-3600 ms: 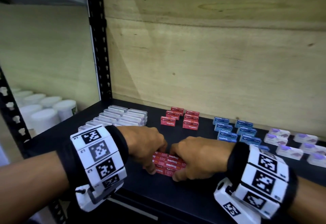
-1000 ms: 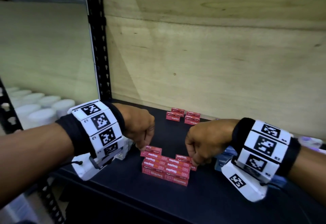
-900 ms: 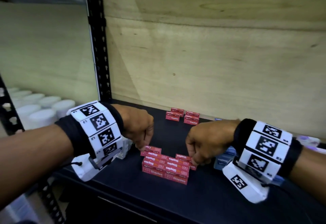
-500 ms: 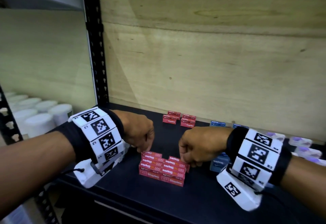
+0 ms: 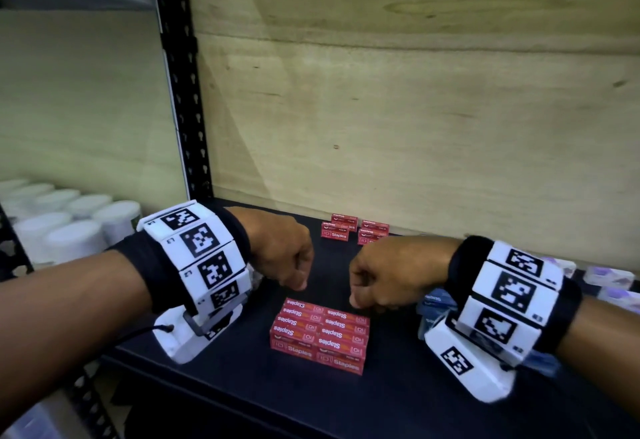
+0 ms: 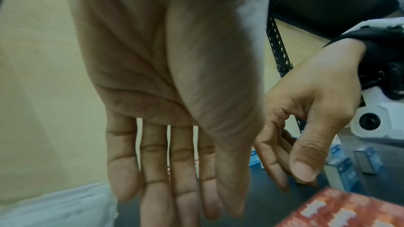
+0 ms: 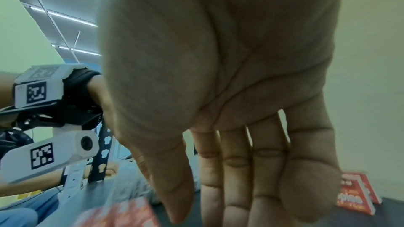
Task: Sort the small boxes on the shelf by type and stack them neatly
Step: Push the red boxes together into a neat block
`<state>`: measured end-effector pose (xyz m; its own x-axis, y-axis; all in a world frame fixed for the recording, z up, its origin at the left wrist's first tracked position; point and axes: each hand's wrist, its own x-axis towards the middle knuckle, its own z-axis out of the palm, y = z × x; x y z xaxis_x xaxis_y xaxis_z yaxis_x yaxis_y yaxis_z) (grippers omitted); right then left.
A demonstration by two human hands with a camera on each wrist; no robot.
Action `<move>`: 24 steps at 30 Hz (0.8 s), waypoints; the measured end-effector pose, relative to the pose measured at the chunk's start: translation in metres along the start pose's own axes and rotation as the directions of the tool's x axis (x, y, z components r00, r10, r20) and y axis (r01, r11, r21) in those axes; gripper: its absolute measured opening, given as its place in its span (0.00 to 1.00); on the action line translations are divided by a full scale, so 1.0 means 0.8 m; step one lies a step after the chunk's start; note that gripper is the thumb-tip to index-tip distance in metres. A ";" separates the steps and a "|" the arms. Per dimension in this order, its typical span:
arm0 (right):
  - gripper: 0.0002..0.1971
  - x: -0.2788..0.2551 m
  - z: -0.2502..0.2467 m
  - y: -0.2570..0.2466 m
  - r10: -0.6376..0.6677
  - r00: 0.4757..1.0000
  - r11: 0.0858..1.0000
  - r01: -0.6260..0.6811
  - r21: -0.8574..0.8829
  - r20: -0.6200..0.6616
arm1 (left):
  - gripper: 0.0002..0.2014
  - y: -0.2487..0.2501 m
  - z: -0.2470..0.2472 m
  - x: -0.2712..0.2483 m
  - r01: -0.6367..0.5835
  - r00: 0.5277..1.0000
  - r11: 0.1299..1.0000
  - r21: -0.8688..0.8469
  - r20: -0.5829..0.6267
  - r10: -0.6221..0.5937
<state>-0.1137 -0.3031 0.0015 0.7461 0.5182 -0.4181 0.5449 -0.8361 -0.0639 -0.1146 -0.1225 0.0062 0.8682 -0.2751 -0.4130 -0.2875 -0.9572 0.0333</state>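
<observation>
A neat block of red staple boxes [image 5: 318,334] sits near the front of the black shelf [image 5: 381,404], two columns wide and several layers high. My left hand [image 5: 298,283] hovers just above its back left corner and my right hand [image 5: 360,300] above its back right corner. Neither hand holds anything. In the left wrist view the left hand's fingers [image 6: 174,187] hang straight over the red boxes [image 6: 349,210]. The right hand's fingers [image 7: 229,196] hang relaxed in the right wrist view. More red boxes [image 5: 353,231] stand by the back wall.
Blue boxes [image 5: 436,303] lie behind my right wrist, and white and purple boxes [image 5: 606,276] sit at the far right. White jars [image 5: 69,224] fill the neighbouring shelf past the black upright post [image 5: 180,92]. A wooden panel [image 5: 415,109] closes the back.
Both hands were pinching the top boxes at the ends of the red stack; they have let go and lifted slightly. The stack's top now looks level.
</observation>
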 end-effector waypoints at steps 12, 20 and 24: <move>0.13 0.071 -0.072 0.083 0.163 0.974 0.974 -0.184 -0.133 -0.154 | 0.10 -0.017 -0.061 0.085 0.082 0.976 0.978 0.191 -0.216 -0.039; 0.17 0.122 -0.072 0.101 0.213 0.975 0.945 -0.222 -0.240 -0.061 | 0.16 -0.019 -0.068 0.155 0.101 0.990 0.934 0.342 -0.129 -0.060; 0.14 0.132 -0.071 0.100 0.188 0.982 0.951 -0.189 -0.245 -0.028 | 0.18 -0.012 -0.070 0.170 0.064 0.994 0.937 0.343 -0.102 -0.030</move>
<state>0.0304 -0.3054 0.0039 0.8456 0.3569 -0.3970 0.4712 -0.8486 0.2406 0.0291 -0.1555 0.0005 0.9133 -0.2535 -0.3188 -0.3526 -0.8840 -0.3069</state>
